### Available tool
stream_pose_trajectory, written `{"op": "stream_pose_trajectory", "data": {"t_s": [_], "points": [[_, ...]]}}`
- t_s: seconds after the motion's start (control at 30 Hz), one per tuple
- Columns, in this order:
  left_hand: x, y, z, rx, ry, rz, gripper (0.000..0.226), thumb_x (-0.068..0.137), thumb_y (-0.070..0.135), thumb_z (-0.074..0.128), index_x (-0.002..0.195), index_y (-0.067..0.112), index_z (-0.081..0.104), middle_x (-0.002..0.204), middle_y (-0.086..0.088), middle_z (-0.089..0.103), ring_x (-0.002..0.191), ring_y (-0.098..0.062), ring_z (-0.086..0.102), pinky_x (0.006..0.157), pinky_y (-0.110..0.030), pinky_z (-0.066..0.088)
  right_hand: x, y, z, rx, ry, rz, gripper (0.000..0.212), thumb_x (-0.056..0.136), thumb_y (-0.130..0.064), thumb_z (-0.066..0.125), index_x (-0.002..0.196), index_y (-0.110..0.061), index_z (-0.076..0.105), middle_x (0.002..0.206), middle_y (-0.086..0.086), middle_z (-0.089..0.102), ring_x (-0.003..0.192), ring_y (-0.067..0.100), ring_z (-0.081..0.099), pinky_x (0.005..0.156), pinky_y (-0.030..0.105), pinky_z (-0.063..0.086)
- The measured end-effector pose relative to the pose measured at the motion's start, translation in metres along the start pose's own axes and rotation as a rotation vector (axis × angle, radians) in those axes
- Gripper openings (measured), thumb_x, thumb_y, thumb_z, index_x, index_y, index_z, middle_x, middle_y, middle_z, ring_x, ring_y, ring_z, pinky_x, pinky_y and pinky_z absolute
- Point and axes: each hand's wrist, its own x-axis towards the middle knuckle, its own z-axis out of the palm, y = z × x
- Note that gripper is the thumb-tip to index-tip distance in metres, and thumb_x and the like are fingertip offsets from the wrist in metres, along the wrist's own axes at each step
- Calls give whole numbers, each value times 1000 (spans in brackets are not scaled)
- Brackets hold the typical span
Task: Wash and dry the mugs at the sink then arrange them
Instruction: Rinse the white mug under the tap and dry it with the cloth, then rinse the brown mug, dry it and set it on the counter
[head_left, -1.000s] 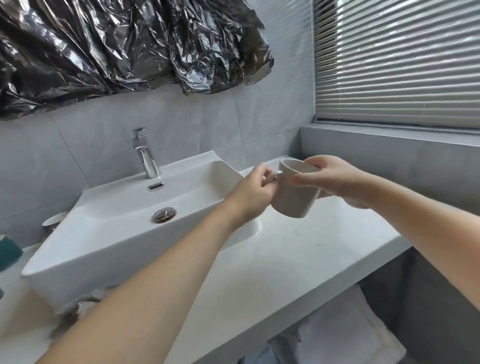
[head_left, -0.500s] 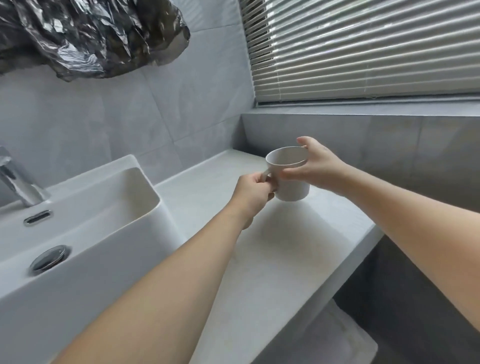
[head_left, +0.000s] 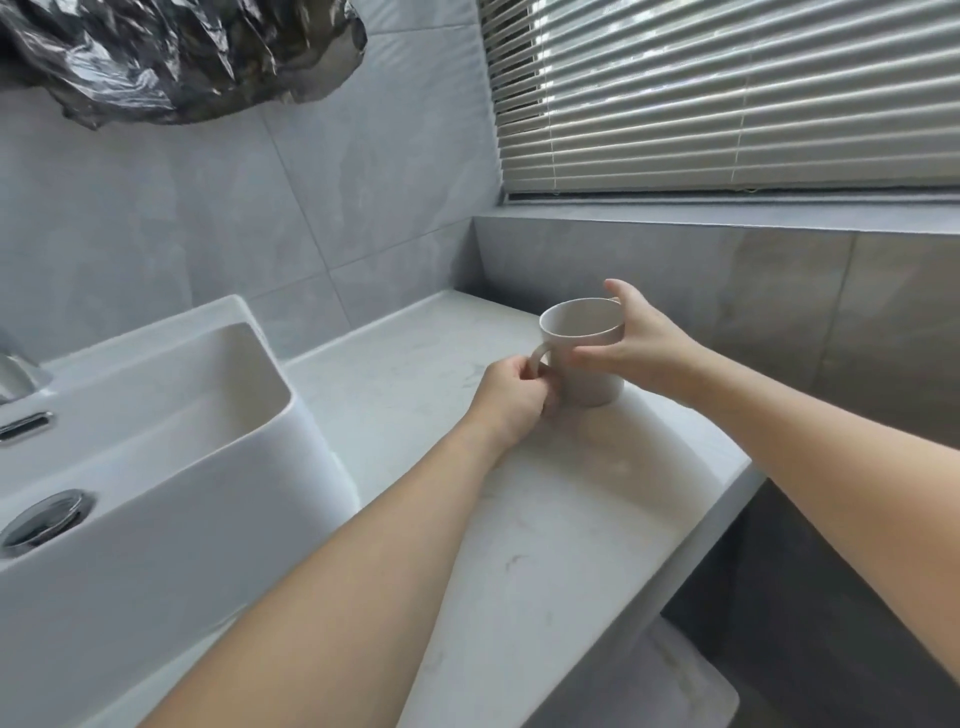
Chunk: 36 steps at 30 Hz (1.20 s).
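Observation:
A plain beige mug (head_left: 587, 364) stands upright at the far right end of the white counter (head_left: 545, 545), its base at or just above the surface. My left hand (head_left: 511, 400) pinches the mug's handle. My right hand (head_left: 634, 338) grips the mug's rim and side from the right, thumb in front and a finger behind. The mug's inside looks empty. The white basin (head_left: 171, 467) sits to the left, apart from the mug.
A chrome tap (head_left: 18, 371) and drain plug (head_left: 44, 517) show at the left edge. Grey tiled walls enclose the counter's back and right. Closed blinds (head_left: 727, 93) hang above the sill. Crumpled black plastic (head_left: 171, 52) hangs on the wall. A white towel (head_left: 675, 686) lies below the counter.
Both hands carried the mug rightward away from the basin and lowered it toward the counter's far right end. The view swung right with them.

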Motion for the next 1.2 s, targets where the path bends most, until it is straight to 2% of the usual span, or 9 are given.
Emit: {"op": "stream_pose_trajectory", "data": {"t_s": [0.1,0.2,0.27,0.37,0.53,0.67,0.73,1.0,1.2], "points": [[-28,12,-20,148,80,26,26,92,27,61,115,16,61,110,3,63,101,-18,61,88,-32,49,-19,-24,-7,-92,107,-89,96,85,-39,75,159,-19,17,165,0,18,150,16,21,113,25,22],[-72,29,-53,345,161,122,36,100,33,49,134,20,52,131,8,55,117,-13,55,87,-28,45,-48,-67,1,-117,225,-251,69,94,-36,61,154,-18,30,162,-1,26,141,18,37,115,28,25],[-109,41,-85,431,266,218,34,101,31,47,133,20,54,133,5,58,118,-15,57,90,-29,46,-76,-105,17,-114,209,-364,60,95,-36,56,150,-20,38,157,-5,34,122,17,51,110,27,30],[-167,59,-143,545,465,336,30,101,22,50,127,12,60,127,-6,65,116,-24,59,96,-32,45,-123,-161,49,-106,122,-494,52,98,-27,55,147,-15,43,154,-1,41,137,13,39,101,11,21],[-256,64,-243,612,664,359,29,100,18,52,126,11,62,122,-9,66,110,-27,61,93,-25,44,-182,-231,111,-67,-2,-600,47,98,-27,54,144,-18,47,148,-2,47,135,10,39,94,11,23],[-298,34,-331,555,769,318,24,99,18,56,121,12,65,119,-4,69,109,-20,64,97,-35,49,-191,-280,172,-60,-57,-610,44,97,-26,56,140,-20,50,142,-4,51,132,13,45,98,22,31],[-300,11,-377,551,833,299,22,98,15,57,117,10,66,116,-5,70,107,-20,64,97,-36,49,-181,-302,213,-59,-101,-613,43,96,-23,56,138,-18,51,135,-6,52,122,9,47,91,14,26],[-291,-63,-520,359,857,-3,24,98,19,56,121,16,64,120,2,65,111,-14,61,97,-33,50,-143,-395,385,-17,-436,-471,42,97,-23,56,139,-26,50,129,-12,50,115,2,42,90,18,28],[-361,-17,-602,177,874,-391,25,100,24,53,123,25,61,119,8,66,102,-5,59,71,-2,37,-173,-486,422,85,-707,-173,35,97,-17,56,132,-23,56,122,-13,57,111,6,53,76,13,41]]}}
